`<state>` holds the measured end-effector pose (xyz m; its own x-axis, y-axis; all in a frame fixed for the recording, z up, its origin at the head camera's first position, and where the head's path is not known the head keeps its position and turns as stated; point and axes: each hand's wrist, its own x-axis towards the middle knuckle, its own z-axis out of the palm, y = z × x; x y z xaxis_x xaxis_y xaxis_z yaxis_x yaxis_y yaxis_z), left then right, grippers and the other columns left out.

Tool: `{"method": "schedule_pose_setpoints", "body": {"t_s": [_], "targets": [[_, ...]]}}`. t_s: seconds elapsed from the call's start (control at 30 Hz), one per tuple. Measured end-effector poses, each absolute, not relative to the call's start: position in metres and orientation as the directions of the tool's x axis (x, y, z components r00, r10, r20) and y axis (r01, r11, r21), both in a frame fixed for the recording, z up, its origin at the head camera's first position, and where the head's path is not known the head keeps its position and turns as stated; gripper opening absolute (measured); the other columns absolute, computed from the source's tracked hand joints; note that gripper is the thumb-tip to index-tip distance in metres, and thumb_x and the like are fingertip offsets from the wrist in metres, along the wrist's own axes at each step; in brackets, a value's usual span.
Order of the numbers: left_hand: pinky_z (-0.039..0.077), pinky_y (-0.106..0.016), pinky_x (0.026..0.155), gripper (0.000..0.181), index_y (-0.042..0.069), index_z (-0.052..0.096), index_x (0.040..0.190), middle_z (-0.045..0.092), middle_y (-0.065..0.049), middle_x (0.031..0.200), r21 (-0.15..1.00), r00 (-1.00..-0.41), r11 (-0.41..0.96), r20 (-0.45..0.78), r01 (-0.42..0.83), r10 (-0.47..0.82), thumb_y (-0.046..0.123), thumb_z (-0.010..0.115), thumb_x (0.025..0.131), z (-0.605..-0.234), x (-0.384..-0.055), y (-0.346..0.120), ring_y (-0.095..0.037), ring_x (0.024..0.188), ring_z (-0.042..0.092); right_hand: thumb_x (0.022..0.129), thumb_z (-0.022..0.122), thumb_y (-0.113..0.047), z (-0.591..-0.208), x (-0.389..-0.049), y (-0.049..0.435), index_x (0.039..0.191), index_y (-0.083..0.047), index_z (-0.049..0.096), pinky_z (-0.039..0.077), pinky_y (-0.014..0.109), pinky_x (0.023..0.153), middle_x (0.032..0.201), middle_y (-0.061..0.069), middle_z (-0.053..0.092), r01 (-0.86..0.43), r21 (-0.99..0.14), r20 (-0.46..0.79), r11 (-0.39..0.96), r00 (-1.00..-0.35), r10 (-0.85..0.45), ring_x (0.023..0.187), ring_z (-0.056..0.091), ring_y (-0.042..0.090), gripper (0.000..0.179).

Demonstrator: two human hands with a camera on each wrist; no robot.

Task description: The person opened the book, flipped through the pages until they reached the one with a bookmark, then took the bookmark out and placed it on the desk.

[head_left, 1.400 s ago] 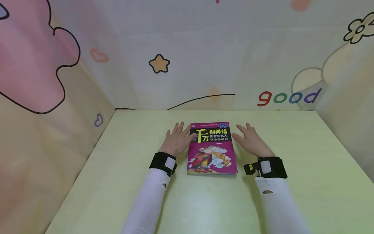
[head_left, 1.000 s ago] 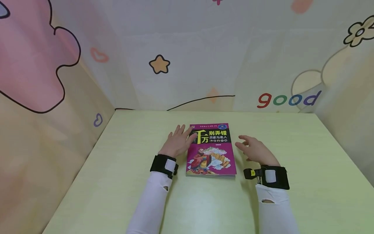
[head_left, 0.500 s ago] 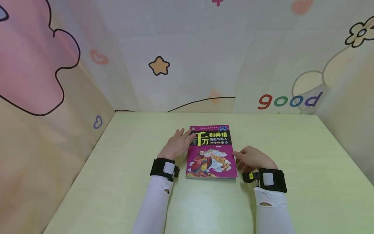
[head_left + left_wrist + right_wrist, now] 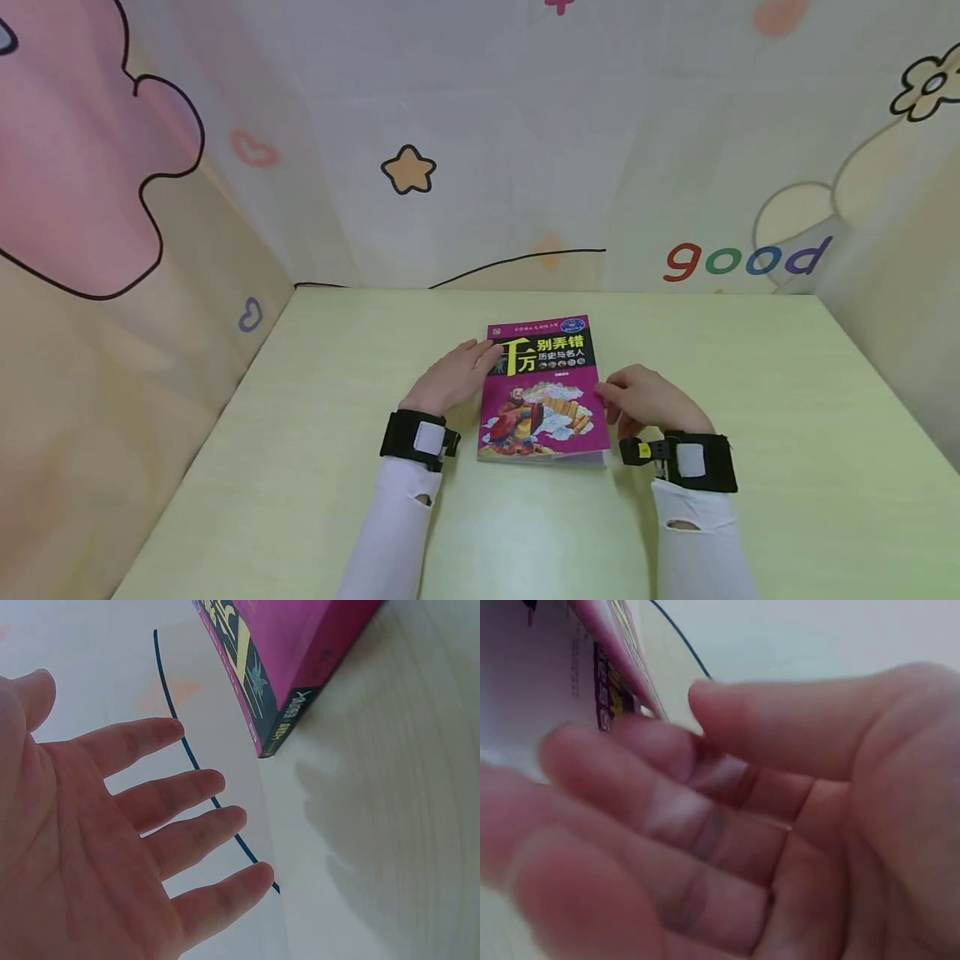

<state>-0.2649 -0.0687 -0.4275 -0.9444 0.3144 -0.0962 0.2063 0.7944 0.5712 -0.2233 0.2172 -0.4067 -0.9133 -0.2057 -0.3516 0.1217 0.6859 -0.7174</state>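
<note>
A paperback book (image 4: 551, 425) with a magenta and black cover lies on the table; its front cover rises a little along the right side, leaving a gap at the lower right corner. My right hand (image 4: 654, 402) is at the right edge, thumb and index finger pinching the cover, the other fingers curled below. In the right wrist view, the lifted cover edge (image 4: 619, 652) runs down to the fingertips. My left hand (image 4: 448, 379) is by the upper left edge, fingers extended; it overlaps the cover in the head view. The left wrist view shows the book's spine (image 4: 296, 712) beyond the spread fingers (image 4: 187, 799).
The pale table (image 4: 360, 358) reaches back to a cloth backdrop (image 4: 510, 150) printed with a star, hearts and the word "good". Cloth also hangs at the left and right sides. Each wrist wears a black strap (image 4: 701, 461) with a small camera.
My right hand drew back from beside the book's top, then came in to its right edge, where the cover has lifted slightly. My left hand moved slightly nearer to me.
</note>
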Motion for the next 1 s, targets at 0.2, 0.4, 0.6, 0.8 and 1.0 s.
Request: {"method": "schedule_pose_setpoints", "body": {"t_s": [0.2, 0.4, 0.6, 0.8, 1.0], "targets": [[0.031, -0.049, 0.111, 0.068, 0.016, 0.042, 0.15, 0.04, -0.01, 0.152, 0.573, -0.944, 0.795, -0.108, 0.198, 0.313, 0.06, 0.026, 0.101, -0.423, -0.262, -0.067, -0.028, 0.141, 0.033, 0.101, 0.055, -0.024, -0.403, -0.225, 0.215, 0.102, 0.002, 0.065, 0.058, 0.034, 0.06, 0.079, 0.009, 0.066, 0.069, -0.739, -0.306, 0.67, -0.921, -0.243, 0.059, 0.065, 0.023, 0.027], [0.032, -0.05, 0.11, 0.068, 0.014, 0.043, 0.149, 0.041, -0.011, 0.151, 0.571, -0.939, 0.789, -0.09, 0.225, 0.332, 0.06, 0.026, 0.101, -0.419, -0.26, -0.065, -0.03, 0.14, 0.035, 0.102, 0.052, -0.023, -0.397, -0.223, 0.213, 0.102, 0.001, 0.063, 0.057, 0.034, 0.06, 0.079, 0.009, 0.065, 0.051, -0.751, -0.276, 0.659, -0.93, -0.242, 0.06, 0.064, 0.024, 0.026], [0.032, -0.049, 0.11, 0.065, 0.013, 0.045, 0.148, 0.044, -0.011, 0.149, 0.588, -0.937, 0.771, -0.06, 0.245, 0.344, 0.057, 0.028, 0.102, -0.411, -0.257, -0.066, -0.03, 0.139, 0.037, 0.103, 0.05, -0.024, -0.387, -0.219, 0.207, 0.098, 0.0, 0.059, 0.056, 0.035, 0.061, 0.082, 0.012, 0.063, -0.003, -0.776, -0.211, 0.63, -0.941, -0.263, 0.064, 0.064, 0.027, 0.026], [0.032, -0.049, 0.111, 0.067, 0.013, 0.041, 0.15, 0.041, -0.011, 0.151, 0.579, -0.933, 0.769, -0.041, 0.271, 0.359, 0.057, 0.029, 0.102, -0.404, -0.255, -0.064, -0.03, 0.139, 0.036, 0.104, 0.049, -0.023, -0.382, -0.216, 0.199, 0.101, -0.002, 0.057, 0.055, 0.035, 0.063, 0.082, 0.012, 0.061, -0.042, -0.795, -0.154, 0.605, -0.951, -0.269, 0.068, 0.062, 0.028, 0.023], [0.036, -0.05, 0.107, 0.063, 0.014, 0.044, 0.149, 0.043, -0.011, 0.149, 0.557, -0.926, 0.77, -0.005, 0.31, 0.377, 0.055, 0.033, 0.102, -0.394, -0.249, -0.055, -0.03, 0.136, 0.04, 0.104, 0.048, -0.023, -0.38, -0.216, 0.194, 0.102, -0.003, 0.056, 0.054, 0.034, 0.062, 0.084, 0.011, 0.061, -0.068, -0.798, -0.125, 0.598, -0.953, -0.275, 0.07, 0.06, 0.027, 0.022]]}}
